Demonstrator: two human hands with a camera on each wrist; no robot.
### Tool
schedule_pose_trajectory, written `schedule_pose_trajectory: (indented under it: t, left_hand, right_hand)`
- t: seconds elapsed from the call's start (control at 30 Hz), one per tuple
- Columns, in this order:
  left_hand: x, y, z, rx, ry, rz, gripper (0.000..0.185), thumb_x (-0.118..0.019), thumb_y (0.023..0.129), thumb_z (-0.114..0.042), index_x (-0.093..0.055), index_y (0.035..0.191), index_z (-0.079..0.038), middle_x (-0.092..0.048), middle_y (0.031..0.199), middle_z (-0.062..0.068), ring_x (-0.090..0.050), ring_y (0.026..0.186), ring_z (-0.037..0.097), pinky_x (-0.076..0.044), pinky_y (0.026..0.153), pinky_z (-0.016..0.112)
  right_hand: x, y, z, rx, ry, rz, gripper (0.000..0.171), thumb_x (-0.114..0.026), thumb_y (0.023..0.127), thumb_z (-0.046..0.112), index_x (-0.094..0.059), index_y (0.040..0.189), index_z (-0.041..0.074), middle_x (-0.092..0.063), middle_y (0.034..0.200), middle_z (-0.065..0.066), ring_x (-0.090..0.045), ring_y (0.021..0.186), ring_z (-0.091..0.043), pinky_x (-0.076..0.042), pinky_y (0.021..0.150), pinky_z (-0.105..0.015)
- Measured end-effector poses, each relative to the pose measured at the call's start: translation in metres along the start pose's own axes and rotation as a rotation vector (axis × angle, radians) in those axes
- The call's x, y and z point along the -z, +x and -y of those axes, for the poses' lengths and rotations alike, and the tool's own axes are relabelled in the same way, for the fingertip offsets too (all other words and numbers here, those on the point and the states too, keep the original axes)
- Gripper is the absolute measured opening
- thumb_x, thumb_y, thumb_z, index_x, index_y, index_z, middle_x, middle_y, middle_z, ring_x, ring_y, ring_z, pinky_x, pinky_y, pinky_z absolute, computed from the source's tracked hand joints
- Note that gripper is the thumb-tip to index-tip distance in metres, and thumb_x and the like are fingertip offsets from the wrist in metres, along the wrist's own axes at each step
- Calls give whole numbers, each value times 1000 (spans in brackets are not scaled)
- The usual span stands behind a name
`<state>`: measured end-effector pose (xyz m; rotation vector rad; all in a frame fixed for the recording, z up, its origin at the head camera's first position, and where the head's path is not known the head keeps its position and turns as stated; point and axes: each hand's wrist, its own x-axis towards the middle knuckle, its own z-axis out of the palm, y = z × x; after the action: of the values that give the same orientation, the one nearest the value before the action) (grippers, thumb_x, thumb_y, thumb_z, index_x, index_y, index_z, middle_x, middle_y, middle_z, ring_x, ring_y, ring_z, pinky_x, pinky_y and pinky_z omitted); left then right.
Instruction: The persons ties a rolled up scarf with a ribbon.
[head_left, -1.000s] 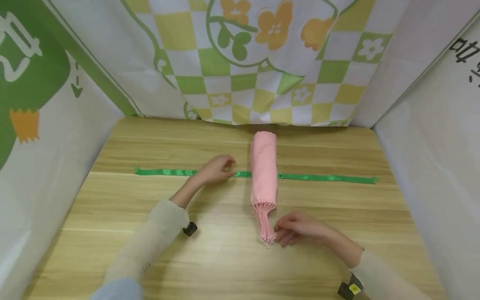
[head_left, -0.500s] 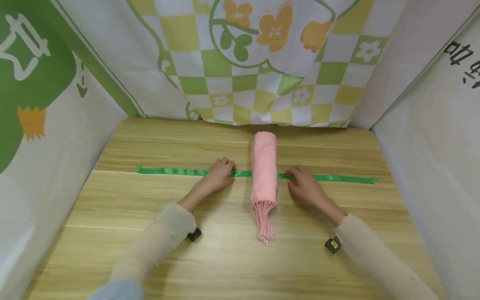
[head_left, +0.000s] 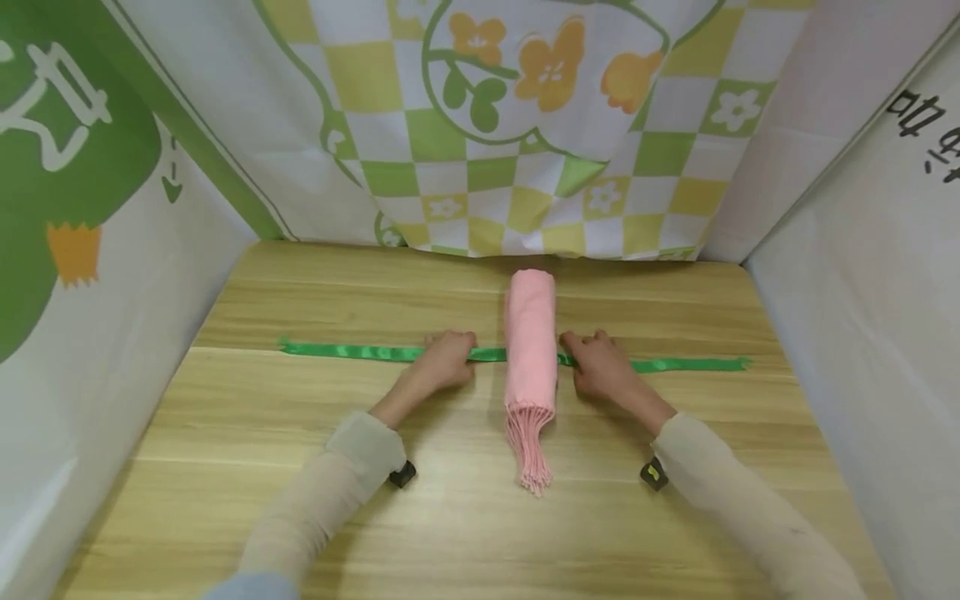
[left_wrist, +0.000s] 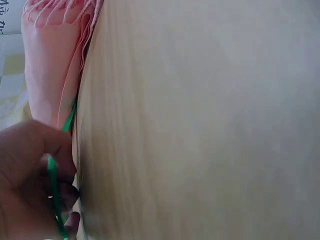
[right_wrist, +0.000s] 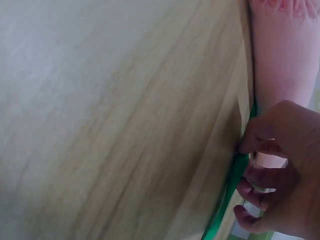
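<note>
- Green ribbon (head_left: 491, 355): stretched crosswise over the bench (head_left: 525, 542), it meets the fingers of the left hand (head_left: 446, 360), runs on under the pink cloth roll (head_left: 531, 342) and comes out to the fingers of the right hand (head_left: 602, 365). One loose end lies well out past the left fingers, the other well out past the right.
- Left fingers (left_wrist: 62, 155): curled in, nearly closed, with the ribbon running through them – they grip it just beside the roll.
- Right fingers (right_wrist: 265, 177): bent, the index fingertip down on the ribbon; they pinch it near the roll's other side, with small gaps showing between the lower fingers.
- Pink cloth roll: lying lengthwise between the two sets of fingers, apart from both in the head view and on top of the ribbon. Its fringe (head_left: 531, 442) spreads on the bench, nearer the person than the fingers.
- Pale sleeves: left (head_left: 330, 492) and right (head_left: 742, 492), each behind its own fingers, with a small black device (head_left: 402, 474) under the left cuff and another (head_left: 654, 473) under the right.
- Checked sheet (head_left: 555, 167): hanging beyond the fingers – green, yellow and white, with orange flowers.
</note>
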<state>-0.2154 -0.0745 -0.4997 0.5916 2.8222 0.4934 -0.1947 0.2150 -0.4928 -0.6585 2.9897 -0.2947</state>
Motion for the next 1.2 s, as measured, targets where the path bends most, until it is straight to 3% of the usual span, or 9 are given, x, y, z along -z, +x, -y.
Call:
schedule_pose_trajectory:
  t: [0.13, 0.27, 0.43, 0.6, 0.77, 0.87, 1.0, 1.1, 1.2]
  left_hand:
    - [-1, 0, -4, 18, 8, -56, 13, -64, 82, -3, -63, 95, -4, -70, 87, 10, -66, 84, 28, -45, 82, 49]
    - [-2, -1, -8, 51, 3, -138, 14, -64, 84, -4, -61, 97, -4, -71, 90, 13, -68, 88, 32, -45, 83, 51]
    - [-4, -1, -12, 124, -60, -255, 14, -61, 88, -7, -62, 101, -6, -68, 99, 12, -61, 96, 33, -38, 84, 51]
    - [-6, -1, -16, 197, -178, -398, 13, -61, 94, -12, -63, 105, -6, -62, 112, 16, -50, 106, 34, -35, 85, 50]
    - [-6, -1, -21, 230, -234, -491, 21, -69, 93, -17, -56, 99, -1, -54, 104, 17, -49, 95, 32, -41, 80, 43]
    - [-3, -3, -24, 260, -285, -501, 29, -73, 91, -21, -50, 89, -4, -52, 84, 11, -51, 74, 25, -44, 62, 33]
    - [0, -6, -28, 305, -346, -437, 37, -72, 92, -27, -48, 68, -12, -47, 58, 0, -44, 50, 14, -34, 43, 25]
    - [-1, -6, -29, 305, -404, -358, 45, -66, 95, -32, -49, 57, -13, -43, 50, -6, -38, 45, 10, -28, 41, 21]
    - [-4, -7, -28, 299, -540, -297, 41, -59, 98, -30, -64, 65, -8, -54, 53, -1, -43, 45, 10, -32, 41, 20]
  right_hand:
    - [-1, -1, 0, -20, -6, 56, 65, -64, 73, 1, -48, 135, 12, -70, 105, -20, -58, 103, -43, -46, 90, -63]
    - [-5, 1, -1, -46, -25, 37, 55, -62, 76, 3, -48, 129, 10, -71, 101, -20, -58, 101, -43, -47, 87, -61]
    - [-11, 2, -3, -146, -1, -108, 33, -60, 86, 9, -56, 118, 5, -68, 105, -24, -57, 102, -44, -45, 87, -60]
    - [-14, 6, -3, -240, 83, -328, 39, -64, 85, 14, -55, 121, 2, -59, 108, -24, -54, 101, -43, -45, 82, -57]
    - [-15, 7, 4, -363, 211, -424, 34, -67, 83, 17, -46, 105, 3, -58, 77, -17, -56, 67, -36, -44, 52, -44]
    - [-16, 6, 9, -465, 337, -410, 34, -67, 85, 23, -41, 99, 7, -51, 63, -11, -50, 53, -28, -36, 40, -37]
    - [-20, 4, 12, -557, 572, -398, 26, -68, 85, 20, -49, 92, 5, -57, 65, -10, -53, 53, -18, -39, 45, -27]
    - [-21, 4, 15, -583, 896, -366, 19, -64, 90, 13, -62, 95, -5, -69, 73, -11, -63, 56, -10, -47, 53, -19]
    - [-19, 2, 21, -625, 1302, -300, 28, -56, 98, 11, -63, 113, -11, -73, 82, -6, -69, 68, -7, -53, 63, -16]
